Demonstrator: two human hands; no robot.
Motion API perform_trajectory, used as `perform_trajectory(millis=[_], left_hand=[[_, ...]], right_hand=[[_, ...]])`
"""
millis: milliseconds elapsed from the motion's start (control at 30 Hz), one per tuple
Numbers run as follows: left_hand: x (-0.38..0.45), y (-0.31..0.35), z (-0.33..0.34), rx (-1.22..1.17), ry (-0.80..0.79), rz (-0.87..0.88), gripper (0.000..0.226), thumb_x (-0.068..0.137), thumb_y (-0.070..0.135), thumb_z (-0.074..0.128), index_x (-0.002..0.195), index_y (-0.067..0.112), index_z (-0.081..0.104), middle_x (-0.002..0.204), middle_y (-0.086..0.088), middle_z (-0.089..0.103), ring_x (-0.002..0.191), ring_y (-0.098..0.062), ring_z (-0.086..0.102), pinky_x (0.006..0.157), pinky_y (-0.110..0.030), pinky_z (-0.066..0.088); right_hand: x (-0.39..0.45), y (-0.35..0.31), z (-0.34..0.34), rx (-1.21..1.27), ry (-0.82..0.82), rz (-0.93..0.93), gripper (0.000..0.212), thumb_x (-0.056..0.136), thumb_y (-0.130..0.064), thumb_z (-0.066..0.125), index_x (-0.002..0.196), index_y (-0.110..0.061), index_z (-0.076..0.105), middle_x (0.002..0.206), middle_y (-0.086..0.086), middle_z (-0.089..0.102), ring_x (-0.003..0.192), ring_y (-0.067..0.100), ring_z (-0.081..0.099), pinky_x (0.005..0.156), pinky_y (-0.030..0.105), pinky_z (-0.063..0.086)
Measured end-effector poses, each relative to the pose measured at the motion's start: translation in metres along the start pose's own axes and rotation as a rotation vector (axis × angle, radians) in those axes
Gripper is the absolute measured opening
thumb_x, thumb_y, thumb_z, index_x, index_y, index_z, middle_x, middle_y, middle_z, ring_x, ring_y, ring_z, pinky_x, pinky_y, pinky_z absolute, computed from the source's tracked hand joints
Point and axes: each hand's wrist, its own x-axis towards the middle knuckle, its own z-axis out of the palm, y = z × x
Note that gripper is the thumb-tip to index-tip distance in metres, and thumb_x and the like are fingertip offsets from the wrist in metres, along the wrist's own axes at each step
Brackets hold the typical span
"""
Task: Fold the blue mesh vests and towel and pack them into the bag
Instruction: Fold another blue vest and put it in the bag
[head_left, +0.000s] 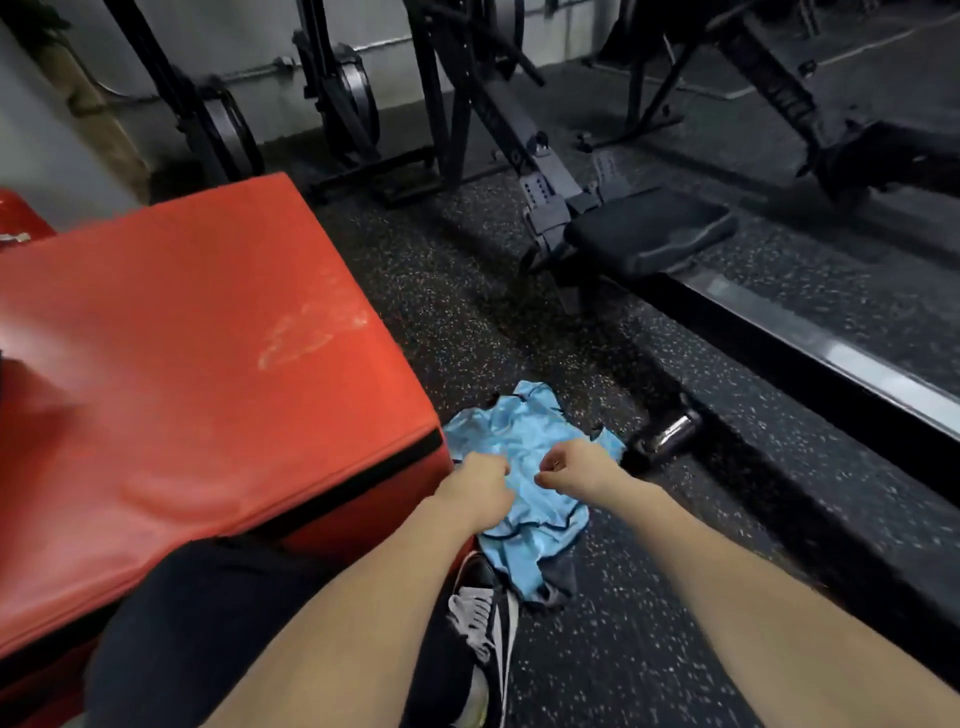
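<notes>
A light blue mesh vest with dark trim lies crumpled on the speckled gym floor, right of a red padded box. A bit of grey cloth peeks from under its near end. Both arms reach down over it. My left hand is curled over the vest's left side, and my right hand is curled over its middle. Whether the fingers grip the fabric is hidden. No bag is in view.
The red padded box fills the left. A black bench and a long metal rail run along the right. Weight racks stand at the back. My dark trouser leg and black shoe are at the bottom.
</notes>
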Motion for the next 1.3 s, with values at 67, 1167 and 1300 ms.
perform_trajectory(millis=[67, 1167, 1300], left_hand=[[0.015, -0.004, 0.016, 0.006, -0.035, -0.032, 0.035, 0.091, 0.024, 0.059, 0.125, 0.014, 0.061, 0.129, -0.014, 0.061, 0.120, -0.030, 0.057, 0.100, -0.035, 0.048], [0.023, 0.018, 0.027, -0.176, 0.095, -0.014, 0.072, 0.087, 0.038, 0.069, 0.148, 0.024, 0.034, 0.137, -0.005, 0.049, 0.125, -0.027, 0.050, 0.101, -0.041, 0.045], [-0.003, 0.046, -0.009, -0.116, 0.228, 0.034, 0.068, 0.090, 0.041, 0.061, 0.148, 0.025, 0.029, 0.140, -0.003, 0.046, 0.123, -0.027, 0.054, 0.093, -0.041, 0.049]], right_hand=[[0.010, 0.019, 0.018, 0.033, -0.032, 0.021, 0.027, 0.085, -0.027, 0.072, 0.108, -0.014, 0.066, 0.087, 0.002, 0.066, 0.086, 0.021, 0.064, 0.073, 0.030, 0.049], [0.018, 0.026, -0.003, 0.229, 0.134, -0.084, 0.023, 0.092, -0.031, 0.060, 0.071, -0.025, 0.068, 0.063, -0.010, 0.065, 0.059, 0.009, 0.066, 0.061, 0.036, 0.057], [-0.009, -0.010, -0.052, 0.242, 0.189, -0.157, 0.031, 0.094, -0.025, 0.059, 0.069, -0.007, 0.062, 0.067, 0.009, 0.065, 0.065, 0.022, 0.072, 0.055, 0.038, 0.059]])
